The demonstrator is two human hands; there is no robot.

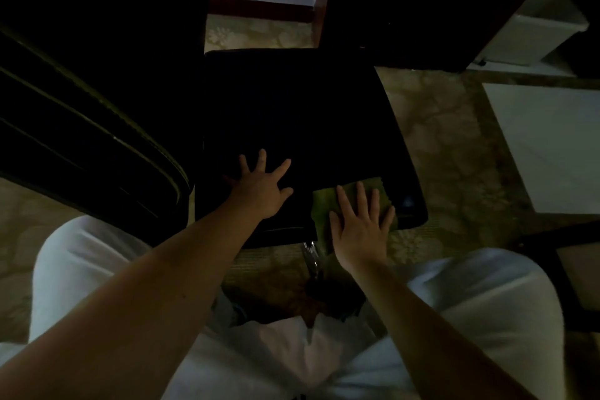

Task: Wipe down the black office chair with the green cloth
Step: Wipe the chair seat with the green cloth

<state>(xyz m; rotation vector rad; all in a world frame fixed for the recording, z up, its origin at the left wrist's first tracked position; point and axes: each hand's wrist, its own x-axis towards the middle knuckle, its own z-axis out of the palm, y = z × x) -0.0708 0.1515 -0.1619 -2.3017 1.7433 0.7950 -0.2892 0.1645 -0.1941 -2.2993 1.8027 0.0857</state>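
Observation:
The black office chair's seat (pixel 308 120) fills the middle of the head view, its backrest (pixel 81 127) off to the left. My left hand (pixel 259 187) lies flat on the seat's near left part, fingers spread and straight. My right hand (pixel 360 224) presses flat on the green cloth (pixel 373 190) at the seat's near right corner. The cloth sticks out beyond the fingertips and hangs a little over the front edge. A chrome part (pixel 311 253) of the chair's base shows just below the seat.
Patterned carpet (pixel 448 153) surrounds the chair. A white bin (pixel 532 29) stands at the back right, a white flat surface (pixel 552 146) to the right. Dark furniture (pixel 422 3) stands behind the chair. Another dark chair frame (pixel 552 256) sits at the near right. My white trousers (pixel 487 302) fill the bottom.

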